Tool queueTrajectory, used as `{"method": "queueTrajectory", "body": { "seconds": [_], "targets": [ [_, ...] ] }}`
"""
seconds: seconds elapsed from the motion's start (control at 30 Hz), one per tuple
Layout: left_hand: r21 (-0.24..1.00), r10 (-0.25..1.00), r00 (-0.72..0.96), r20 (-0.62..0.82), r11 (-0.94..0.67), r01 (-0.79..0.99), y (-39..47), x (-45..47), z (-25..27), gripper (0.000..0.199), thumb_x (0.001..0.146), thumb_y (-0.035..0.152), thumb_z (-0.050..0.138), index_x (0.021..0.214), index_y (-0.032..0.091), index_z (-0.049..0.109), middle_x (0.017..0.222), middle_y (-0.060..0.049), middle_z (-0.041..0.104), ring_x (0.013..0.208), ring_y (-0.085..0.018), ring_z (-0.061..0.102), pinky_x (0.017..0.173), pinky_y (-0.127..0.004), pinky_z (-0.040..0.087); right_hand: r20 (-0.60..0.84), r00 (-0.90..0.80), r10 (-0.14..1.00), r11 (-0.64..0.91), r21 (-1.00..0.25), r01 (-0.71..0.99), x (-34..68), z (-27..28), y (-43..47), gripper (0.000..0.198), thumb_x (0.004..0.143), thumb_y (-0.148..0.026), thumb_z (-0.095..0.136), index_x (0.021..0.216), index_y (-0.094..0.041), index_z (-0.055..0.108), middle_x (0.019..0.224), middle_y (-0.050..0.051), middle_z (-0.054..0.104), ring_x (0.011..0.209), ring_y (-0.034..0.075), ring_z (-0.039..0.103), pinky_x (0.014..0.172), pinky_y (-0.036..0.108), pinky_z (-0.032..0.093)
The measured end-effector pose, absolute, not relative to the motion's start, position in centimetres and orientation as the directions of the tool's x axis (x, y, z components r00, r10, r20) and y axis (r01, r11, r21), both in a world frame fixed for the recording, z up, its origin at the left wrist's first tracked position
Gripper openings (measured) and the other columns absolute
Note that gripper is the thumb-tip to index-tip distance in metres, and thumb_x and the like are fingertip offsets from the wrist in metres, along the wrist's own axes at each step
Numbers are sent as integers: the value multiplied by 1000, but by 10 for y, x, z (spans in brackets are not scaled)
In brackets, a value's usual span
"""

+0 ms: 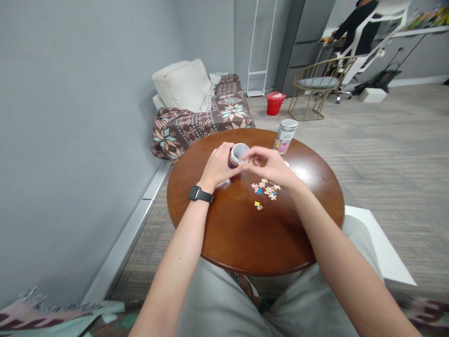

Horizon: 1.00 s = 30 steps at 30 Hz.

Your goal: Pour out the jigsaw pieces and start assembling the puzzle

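Note:
My left hand [220,164] is wrapped round an open can [240,153] that stands on the round wooden table [228,224]. At the can's near right rim, my right hand [267,164] has its fingers bent together. Whatever those fingertips hold is too small and blurred to name. Below the right hand lies a loose cluster of jigsaw puzzle pieces [269,190], mostly tan with some pink and blue. A yellow jigsaw piece [258,205] sits apart, nearer to me. Farther back stands a second can [285,135], its lid on and a colourful label round it.
Behind the table is a seat with a patterned cover [228,112] and a white cushion [184,84]. A red bin [275,103] and a gold wire chair [317,84] stand on the floor. Another person [363,28] sits at the back right. A grey wall rises at the left.

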<state>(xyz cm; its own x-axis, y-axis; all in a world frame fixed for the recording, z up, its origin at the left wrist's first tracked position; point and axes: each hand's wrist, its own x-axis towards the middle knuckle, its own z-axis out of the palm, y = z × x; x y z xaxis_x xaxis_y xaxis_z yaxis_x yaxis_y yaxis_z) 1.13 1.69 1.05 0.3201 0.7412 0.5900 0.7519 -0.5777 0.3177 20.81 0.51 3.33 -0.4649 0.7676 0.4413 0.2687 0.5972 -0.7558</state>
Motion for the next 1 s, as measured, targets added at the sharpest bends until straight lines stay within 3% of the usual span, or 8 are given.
{"method": "queueTrajectory", "body": {
  "seconds": [0.1, 0.3, 0.53, 0.7, 0.8, 0.87, 1.0],
  "targets": [
    [290, 723, 339, 602, -593, 751, 16, 11, 11, 44, 77, 28, 73, 115, 18, 53, 114, -9, 64, 107, -26, 62, 91, -37, 48, 617, -205, 760, 644, -673, 363, 208, 30, 12, 17, 84, -35, 70, 88, -19, 70, 86, 4, 70, 73, 15, 56, 66, 28, 44],
    [235, 716, 384, 584, -601, 763, 14, 12, 12, 44, 78, 28, 71, 118, 19, 54, 118, -9, 63, 112, -26, 60, 92, -38, 46, 687, -280, 670, 717, -503, 482, 208, 23, 18, 9, 85, -30, 72, 81, -22, 71, 77, 3, 69, 72, 18, 55, 72, 33, 47],
    [235, 725, 388, 569, -596, 768, 13, 12, 14, 45, 79, 30, 71, 120, 20, 54, 119, -9, 62, 113, -27, 59, 94, -39, 45, 693, -270, 668, 731, -545, 410, 207, 22, 18, 13, 85, -34, 72, 89, -22, 71, 90, 5, 66, 75, 18, 58, 66, 32, 49],
    [256, 731, 378, 569, -594, 763, 12, 13, 14, 45, 79, 31, 72, 119, 19, 54, 119, -9, 64, 112, -27, 61, 93, -38, 46, 687, -193, 701, 683, -567, 460, 211, 26, 20, 17, 90, -38, 64, 89, -21, 67, 93, 6, 64, 81, 19, 58, 71, 32, 49],
    [306, 748, 320, 581, -565, 766, 12, 14, 13, 54, 79, 35, 72, 126, 19, 50, 124, -11, 63, 113, -28, 62, 96, -39, 46, 585, -193, 788, 587, -619, 522, 218, 24, 22, 23, 98, -32, 45, 96, -20, 65, 89, 6, 66, 83, 19, 60, 78, 31, 48],
    [353, 763, 258, 593, -534, 768, 13, 14, 11, 68, 78, 37, 73, 136, 19, 42, 126, -12, 63, 112, -29, 63, 96, -40, 47, 398, -283, 873, 484, -628, 609, 223, 21, 24, 27, 98, -26, 39, 99, -19, 65, 86, 5, 69, 83, 19, 62, 78, 30, 46],
    [378, 753, 205, 625, -522, 764, 13, 13, 10, 86, 77, 34, 75, 148, 21, 28, 123, -10, 65, 113, -29, 63, 99, -42, 46, -35, -419, 907, 364, -435, 824, 232, 17, 26, 22, 92, -28, 49, 90, -21, 69, 90, 5, 74, 84, 19, 65, 74, 27, 44]
  ]
}}
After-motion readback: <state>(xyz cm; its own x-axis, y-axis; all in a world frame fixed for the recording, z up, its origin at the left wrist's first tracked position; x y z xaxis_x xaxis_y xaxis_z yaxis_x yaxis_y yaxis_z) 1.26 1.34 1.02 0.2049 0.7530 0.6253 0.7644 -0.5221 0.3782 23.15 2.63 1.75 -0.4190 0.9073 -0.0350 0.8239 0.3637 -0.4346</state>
